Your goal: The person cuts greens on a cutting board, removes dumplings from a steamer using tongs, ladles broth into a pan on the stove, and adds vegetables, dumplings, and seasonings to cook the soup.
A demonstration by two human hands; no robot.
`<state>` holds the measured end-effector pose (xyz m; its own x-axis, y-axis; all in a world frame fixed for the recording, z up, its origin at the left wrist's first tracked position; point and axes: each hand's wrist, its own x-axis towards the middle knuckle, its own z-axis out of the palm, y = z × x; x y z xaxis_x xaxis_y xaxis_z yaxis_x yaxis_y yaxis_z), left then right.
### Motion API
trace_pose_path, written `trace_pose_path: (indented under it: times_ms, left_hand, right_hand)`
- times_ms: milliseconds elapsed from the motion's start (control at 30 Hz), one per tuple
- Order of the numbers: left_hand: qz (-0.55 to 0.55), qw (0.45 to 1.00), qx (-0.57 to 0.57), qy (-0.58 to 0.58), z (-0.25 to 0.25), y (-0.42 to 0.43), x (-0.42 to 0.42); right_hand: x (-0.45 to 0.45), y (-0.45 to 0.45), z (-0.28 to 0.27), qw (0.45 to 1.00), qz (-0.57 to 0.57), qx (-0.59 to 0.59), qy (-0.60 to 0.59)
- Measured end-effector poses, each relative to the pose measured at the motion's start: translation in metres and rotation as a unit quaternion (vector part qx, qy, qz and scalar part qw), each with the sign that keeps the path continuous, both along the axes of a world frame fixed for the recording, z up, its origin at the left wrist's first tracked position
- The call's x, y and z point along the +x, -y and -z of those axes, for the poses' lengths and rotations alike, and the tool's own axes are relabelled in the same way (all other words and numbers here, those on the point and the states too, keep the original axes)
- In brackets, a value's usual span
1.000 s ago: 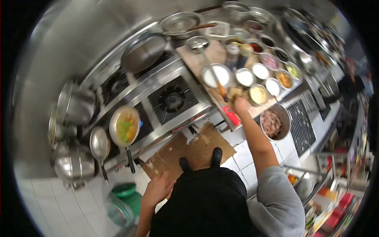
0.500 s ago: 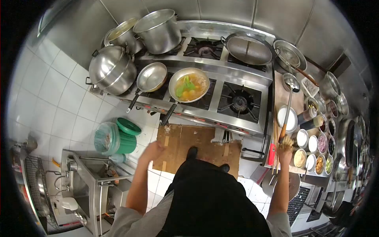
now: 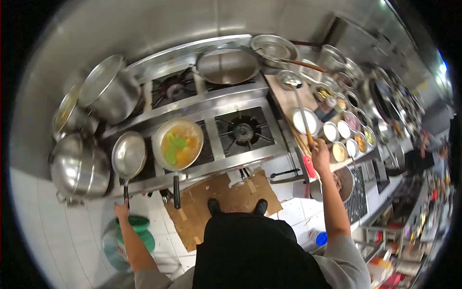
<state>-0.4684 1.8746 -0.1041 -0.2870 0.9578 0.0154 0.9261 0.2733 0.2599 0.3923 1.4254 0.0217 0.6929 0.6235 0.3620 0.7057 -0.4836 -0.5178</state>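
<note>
My left hand [image 3: 121, 210] is closed around the black handle of a bare steel frying pan [image 3: 129, 155], which sits on the front left of the stove. Beside it, a second frying pan [image 3: 167, 164] holds broth with green leaves [image 3: 175, 146] and orange-yellow pieces; its handle points toward me, with no hand on it. Over on the right, my right hand [image 3: 321, 155] is wrapped round the wooden handle end of a long ladle [image 3: 301, 108]. The ladle's bowl rests at the back of the side counter, near a white bowl [image 3: 306, 121].
Tall pots [image 3: 111, 89] and a domed steamer [image 3: 79, 166] stand on the left. A wok [image 3: 227, 65] sits on a back burner. Ingredient tubs [image 3: 339, 151] and sauce bottles [image 3: 328, 104] crowd the right counter, beside a red-handled tool [image 3: 308, 166]. Cardboard [image 3: 202, 200] covers the floor.
My left hand has moved from mid-air to the steel pan's handle. My right hand has come onto the ladle's handle end. The view has shifted, with more of the room on the right showing.
</note>
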Motion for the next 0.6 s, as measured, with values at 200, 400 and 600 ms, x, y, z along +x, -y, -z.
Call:
trace_pose_path:
  times_ms: [200,400,600]
  left_hand:
    - [0.056,0.94,-0.23,0.246,0.002,-0.039,0.032]
    - [-0.057,0.778,-0.306,0.546,-0.058,0.015,0.107]
    - [-0.068,0.787,-0.198,0.58,-0.059,0.045,0.148]
  right_hand:
    - [0.0,-0.039,-0.012,0.995,0.072,-0.068,0.022]
    - [0.043,-0.082,0.0,0.981,0.099,-0.164,0.032]
    - [0.09,-0.1,0.054,0.963,0.124,-0.227,0.081]
